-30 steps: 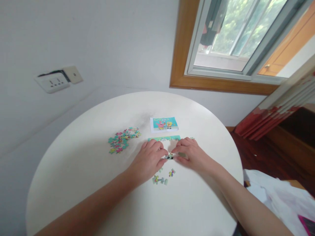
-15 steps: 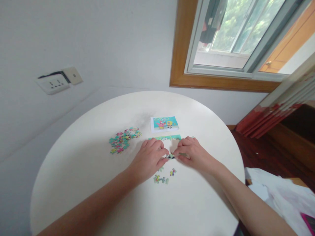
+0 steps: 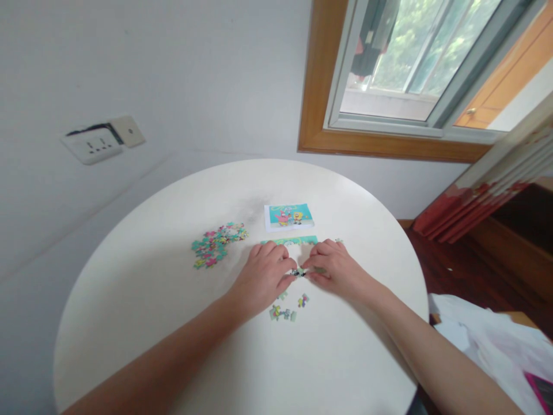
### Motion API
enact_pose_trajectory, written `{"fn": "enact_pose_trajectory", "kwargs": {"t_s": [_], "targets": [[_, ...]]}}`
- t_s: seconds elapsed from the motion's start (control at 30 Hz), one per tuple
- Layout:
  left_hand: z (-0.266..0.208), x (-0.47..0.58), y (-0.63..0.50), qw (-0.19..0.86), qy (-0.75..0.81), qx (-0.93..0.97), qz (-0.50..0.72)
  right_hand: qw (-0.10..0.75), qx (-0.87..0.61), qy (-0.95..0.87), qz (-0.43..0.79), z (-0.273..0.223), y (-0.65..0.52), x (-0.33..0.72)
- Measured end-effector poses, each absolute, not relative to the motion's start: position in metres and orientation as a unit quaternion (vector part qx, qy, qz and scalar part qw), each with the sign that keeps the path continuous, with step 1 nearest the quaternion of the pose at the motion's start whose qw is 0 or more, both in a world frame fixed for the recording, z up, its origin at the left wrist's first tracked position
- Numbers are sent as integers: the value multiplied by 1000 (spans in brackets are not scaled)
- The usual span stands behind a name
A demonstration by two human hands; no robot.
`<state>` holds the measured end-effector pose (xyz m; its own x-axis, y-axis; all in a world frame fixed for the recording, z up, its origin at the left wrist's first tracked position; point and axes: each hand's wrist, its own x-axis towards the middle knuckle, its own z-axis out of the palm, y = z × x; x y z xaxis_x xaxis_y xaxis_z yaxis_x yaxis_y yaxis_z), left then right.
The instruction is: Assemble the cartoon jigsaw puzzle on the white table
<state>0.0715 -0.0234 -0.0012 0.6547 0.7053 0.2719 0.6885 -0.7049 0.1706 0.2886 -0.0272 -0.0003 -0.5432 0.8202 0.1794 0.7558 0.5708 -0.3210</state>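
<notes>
Where the piece [image 3: 299, 272] sits: left hand [image 3: 264, 276] and right hand [image 3: 333, 266] both pinch it, each grip closed from its own side; whether it is one or two joined, I cannot tell.
Near pieces [image 3: 276, 313]: a few on the counter [image 3: 302, 369], just beside the left hand, on the near side.
Strip [image 3: 298, 239]: just beyond the hands, partly hidden.
Card [image 3: 289, 215]: past the strip.
Pile [image 3: 213, 248]: left of the left hand, apart.
Risk: pressing unevenly could bend the piece or pop it loose; a dropped left hand might scatter the near pieces.
</notes>
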Motion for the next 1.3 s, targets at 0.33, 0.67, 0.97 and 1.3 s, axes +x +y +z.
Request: {"fn": "enact_pose_trajectory", "kwargs": {"t_s": [0.33, 0.67, 0.97, 1.3], "targets": [[18, 34, 0, 65, 335, 914, 220, 180, -434, -874, 125, 14, -29, 299], [21, 27, -15, 135, 261, 949, 112, 151, -318, -919, 178, 14, -38, 294], [19, 32, -19, 139, 266, 950, 86, 163, -358, -910, 129, 5, -47, 267], [19, 33, -18, 134, 264, 951, 88, 182, -389, -890, 150, -1, -54, 253]]}}
